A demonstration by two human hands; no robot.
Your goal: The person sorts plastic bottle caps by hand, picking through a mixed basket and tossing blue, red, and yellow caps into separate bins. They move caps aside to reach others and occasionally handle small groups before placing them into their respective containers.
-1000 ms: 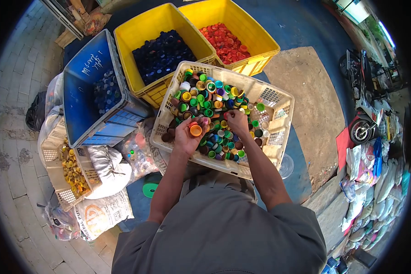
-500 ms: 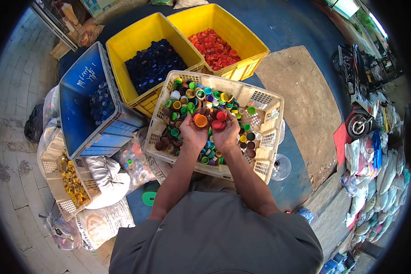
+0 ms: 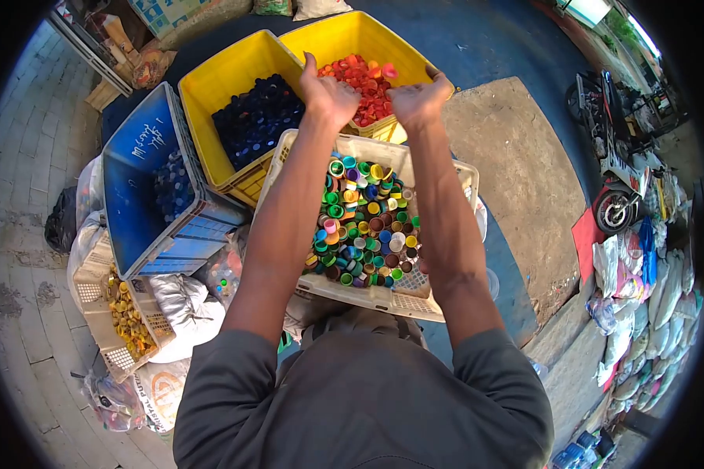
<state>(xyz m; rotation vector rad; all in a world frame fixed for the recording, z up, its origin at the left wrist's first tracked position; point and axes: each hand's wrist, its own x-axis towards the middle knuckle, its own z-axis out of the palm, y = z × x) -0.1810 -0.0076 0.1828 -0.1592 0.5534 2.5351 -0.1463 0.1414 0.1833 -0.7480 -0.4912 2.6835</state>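
Observation:
Both my arms reach out over the white crate [image 3: 465, 176] of mixed bottle caps [image 3: 367, 219]. My left hand [image 3: 330, 100] is over the near part of the yellow bin [image 3: 348, 35] that contains red caps [image 3: 344, 70], its thumb stretched up and fingers spread. Opposite it, my right hand [image 3: 420, 100] is open at the bin's right side, palm turned inward. A pinkish-red cap [image 3: 388, 70] and an orange cap [image 3: 373, 67] show between the hands, seemingly loose above the heap. Neither hand visibly holds a cap.
Left of the red caps stands another yellow bin [image 3: 195, 86] with dark blue caps. A blue bin [image 3: 121, 211] and a crate of yellow caps [image 3: 131, 320] are further left. At the right are a motorcycle [image 3: 616, 187] and stacked sacks [image 3: 664, 297].
My hands have moved forward from above the white crate to the red-cap bin. The orange and red caps they held have left them, and the hands have parted.

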